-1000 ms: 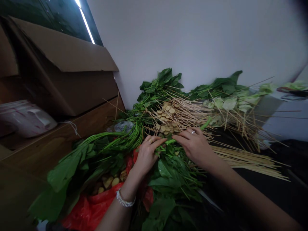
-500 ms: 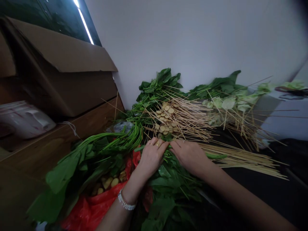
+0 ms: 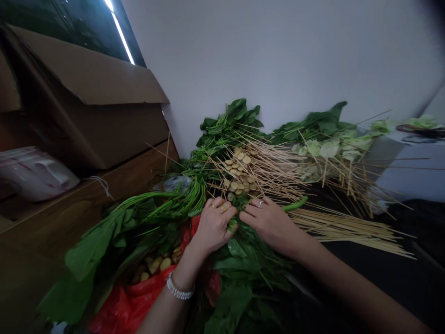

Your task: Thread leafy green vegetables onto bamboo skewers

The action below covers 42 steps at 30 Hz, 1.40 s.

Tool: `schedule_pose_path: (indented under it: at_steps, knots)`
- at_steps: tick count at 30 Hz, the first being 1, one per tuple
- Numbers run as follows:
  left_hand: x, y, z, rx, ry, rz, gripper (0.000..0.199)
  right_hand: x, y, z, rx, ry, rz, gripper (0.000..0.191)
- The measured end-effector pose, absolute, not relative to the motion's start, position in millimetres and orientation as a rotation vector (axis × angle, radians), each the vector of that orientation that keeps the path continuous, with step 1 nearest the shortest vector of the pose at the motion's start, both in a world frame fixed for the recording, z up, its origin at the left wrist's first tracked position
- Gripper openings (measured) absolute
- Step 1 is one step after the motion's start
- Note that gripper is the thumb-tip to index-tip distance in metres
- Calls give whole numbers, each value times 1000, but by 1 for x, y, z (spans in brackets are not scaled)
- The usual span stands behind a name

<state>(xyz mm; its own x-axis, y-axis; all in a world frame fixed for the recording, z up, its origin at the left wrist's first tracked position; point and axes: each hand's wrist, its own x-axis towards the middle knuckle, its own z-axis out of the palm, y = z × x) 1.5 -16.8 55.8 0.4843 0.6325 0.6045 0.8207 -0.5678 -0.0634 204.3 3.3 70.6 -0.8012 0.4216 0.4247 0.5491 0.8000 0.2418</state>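
My left hand (image 3: 215, 225), with its fingers curled in, grips green leafy stems; a bit of stem shows below its thumb. Close beside it, my right hand (image 3: 273, 225) is closed on a thick green stem (image 3: 295, 204) whose end sticks out to the right past the knuckles. Where the fingertips nearly meet, the grip is partly hidden. Beneath both hands lies a heap of leafy greens (image 3: 239, 273). Just beyond them are skewered pale yellow round slices (image 3: 239, 169). Loose bare wooden skewers (image 3: 351, 234) lie to the right of my right hand.
Long-stemmed greens (image 3: 104, 241) spread at left, over a red plastic bag (image 3: 135, 301) with more slices. Skewered pale green leaves (image 3: 330, 149) lie at back right, before a white wall. A cardboard box (image 3: 104, 125) and a white container (image 3: 38, 174) stand at left.
My hands have come apart slightly and turned, the left one lower. The green stem beyond my right hand now tilts upward and shows less length.
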Motion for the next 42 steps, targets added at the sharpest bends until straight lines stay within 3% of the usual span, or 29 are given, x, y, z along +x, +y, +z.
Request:
schedule_pose_path:
  at_steps: [4, 7, 11, 14, 16, 19, 21, 24, 28, 31, 34, 39, 42]
  knots:
    - [-18, -12, 57, -1959, -1296, -1327, 18, 223, 12, 84, -916, -2465, -615, 17]
    - [-18, -16, 58, -1789, -1220, -1509, 27, 238, 19, 91, -1012, -2339, -668, 20]
    - [19, -30, 48, -2345, -1182, -1183, 38, 247, 23, 95, -1020, -2272, -671, 23]
    - [47, -37, 33, -2935, -1232, -689, 80, 248, 23, 97, -1001, -2247, -635, 25]
    - [54, -36, 26, -3196, -1244, -461, 94, 248, 22, 98, -984, -2236, -592, 25]
    - [50, -32, 26, -3340, -1323, -471, 89, 247, 20, 99, -968, -2203, -514, 25]
    - [44, -28, 32, -3314, -1346, -746, 76, 246, 18, 101, -939, -2136, -403, 25]
    - [33, -23, 41, -3078, -1345, -1346, 40, 245, 17, 103, -865, -1990, -170, 22]
    - [17, -14, 50, -2462, -1498, -1765, 25, 244, 17, 106, -853, -1844, 80, 16]
    - [6, -11, 56, -2205, -1485, -1672, 37, 240, 14, 106, -848, -1779, 383, 15]
    - [5, -16, 65, -2320, -1433, -1362, 54, 234, 8, 106, -801, -1723, 701, 15]
    - [-1, -39, 88, -2686, -1650, -860, 26, 229, 1, 110, -717, -1707, 895, 16]
    - [-30, -64, 101, -2882, -1825, -1082, 25, 230, 0, 109, -671, -1734, 932, 23]
